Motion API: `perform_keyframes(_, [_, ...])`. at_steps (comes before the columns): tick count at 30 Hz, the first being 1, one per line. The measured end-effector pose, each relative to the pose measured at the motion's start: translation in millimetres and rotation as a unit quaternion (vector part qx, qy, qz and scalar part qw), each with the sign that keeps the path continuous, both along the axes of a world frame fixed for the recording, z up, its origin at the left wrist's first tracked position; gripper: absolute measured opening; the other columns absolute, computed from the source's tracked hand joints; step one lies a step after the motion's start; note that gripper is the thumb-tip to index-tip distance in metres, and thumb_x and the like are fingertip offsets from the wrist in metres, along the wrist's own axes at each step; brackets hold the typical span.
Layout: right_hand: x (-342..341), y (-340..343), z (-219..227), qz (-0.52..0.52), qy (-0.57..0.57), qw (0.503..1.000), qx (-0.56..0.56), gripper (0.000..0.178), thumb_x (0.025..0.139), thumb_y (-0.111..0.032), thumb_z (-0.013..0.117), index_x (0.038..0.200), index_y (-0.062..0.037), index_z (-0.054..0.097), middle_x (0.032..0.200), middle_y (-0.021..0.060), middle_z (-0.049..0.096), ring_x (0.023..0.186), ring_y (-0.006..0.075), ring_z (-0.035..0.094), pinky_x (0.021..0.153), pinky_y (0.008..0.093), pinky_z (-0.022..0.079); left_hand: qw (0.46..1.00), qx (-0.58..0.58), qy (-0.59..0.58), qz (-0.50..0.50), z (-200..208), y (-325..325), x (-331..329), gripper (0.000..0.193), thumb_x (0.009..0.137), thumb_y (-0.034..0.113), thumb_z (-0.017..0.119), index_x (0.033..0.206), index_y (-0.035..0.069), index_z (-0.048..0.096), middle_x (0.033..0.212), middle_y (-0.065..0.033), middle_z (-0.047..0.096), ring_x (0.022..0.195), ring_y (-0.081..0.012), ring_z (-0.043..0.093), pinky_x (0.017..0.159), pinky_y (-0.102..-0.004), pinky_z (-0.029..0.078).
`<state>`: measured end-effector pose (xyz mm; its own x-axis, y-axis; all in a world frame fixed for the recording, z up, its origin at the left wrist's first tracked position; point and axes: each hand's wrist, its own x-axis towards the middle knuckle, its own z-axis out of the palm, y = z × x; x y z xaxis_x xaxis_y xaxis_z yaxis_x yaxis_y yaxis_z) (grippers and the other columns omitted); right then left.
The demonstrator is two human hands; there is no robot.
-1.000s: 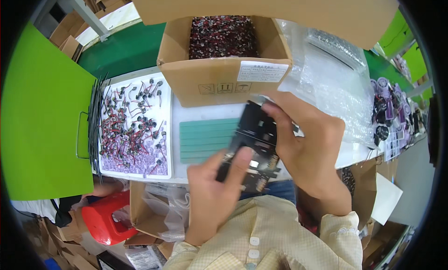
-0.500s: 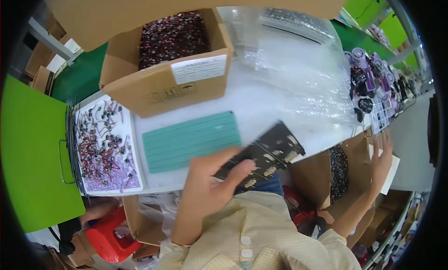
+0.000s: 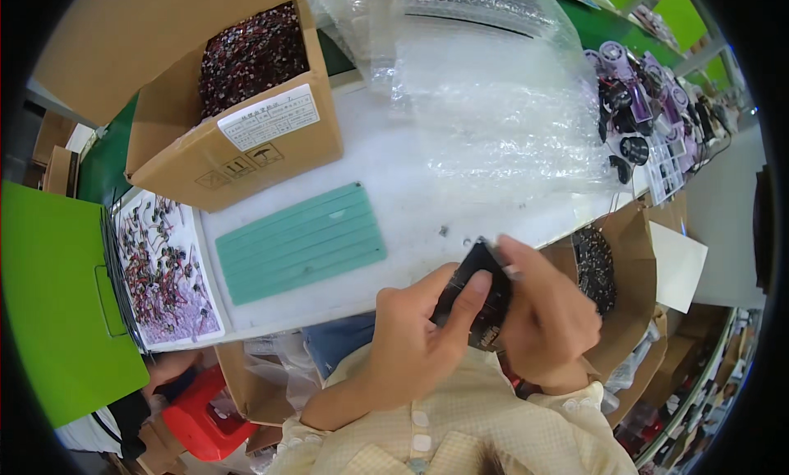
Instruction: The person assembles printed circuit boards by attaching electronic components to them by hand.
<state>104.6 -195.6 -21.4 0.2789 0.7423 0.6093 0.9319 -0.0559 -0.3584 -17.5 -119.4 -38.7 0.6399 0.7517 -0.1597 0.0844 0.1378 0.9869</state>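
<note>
Black board: I see this flat board (image 3: 495, 298) held tilted above the near edge of the white table (image 3: 403, 220), in front of the person's shirt; it touches both hands and rests on nothing.
Left hand: this hand (image 3: 419, 335) is closed around the left part of the board, the thumb pressed flat on its face and the fingers behind it, so I call the grip firm.
Right hand: this hand (image 3: 546, 319) is curled at the board's upper right edge. The fingertips are blurred for me, so I cannot tell how far they are closed, or if they pinch the edge or some small piece.
Work on the board: I judge it is under way and not finished, because both hands are at it and it is not put down. If any part is already off or on, I cannot tell.
Right carton: the open carton (image 3: 633, 269) beside the right hand has many small black pieces (image 3: 593, 269) inside. Maybe they are the same kind; I cannot confirm it.
Small bits: two of them (image 3: 443, 230) lie loose on the table, beyond the board.
Green pad: it (image 3: 300, 245) lies bare, well apart from both hands.
White tray: it (image 3: 209, 269) holds wired parts and purple pieces; neither hand touches it.
What is left: at least this one board, in my judgement; how many others, I cannot count.
</note>
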Motion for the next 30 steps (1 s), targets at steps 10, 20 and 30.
perform_keyframes(10, [85.8,-81.1,-1.4,-0.159,0.210,0.963,-0.059,0.060,0.090,-0.033,0.062,0.133,0.0061,0.046,0.134,0.0180,0.051,0.124,0.0282,0.048,0.104,0.0384,0.036,0.950,0.077,0.010,-0.303,-5.7,27.5,14.3,0.035,0.090,0.009,0.060,0.124,0.003,0.056,0.073,-0.0184,0.059,0.052,-0.0130,0.044,0.052,-0.0246,0.039])
perform_keyframes(20, [5.4,-9.7,-14.4,-0.016,0.053,0.997,-0.060,0.043,0.072,0.015,0.048,0.108,0.0031,0.066,0.094,0.0208,0.068,0.086,0.0282,0.069,0.077,0.0320,0.053,0.996,0.003,0.003,-0.086,-8.8,1.7,16.9,0.040,0.096,0.013,0.054,0.135,0.008,0.048,0.073,-0.0054,0.063,0.055,-0.0046,0.034,0.049,-0.0216,0.033])
perform_keyframes(30, [188.6,-223.4,-5.2,-0.457,0.174,0.870,-0.055,0.029,0.094,-0.021,0.060,0.105,0.0063,0.064,0.086,0.0104,0.069,0.079,0.0135,0.065,0.072,0.0258,0.052,0.984,-0.083,-0.129,-0.089,-8.4,22.0,2.6,0.029,0.102,0.020,0.043,0.112,0.000,0.060,0.107,-0.0088,0.068,0.096,-0.0113,0.061,0.085,-0.0229,0.046])
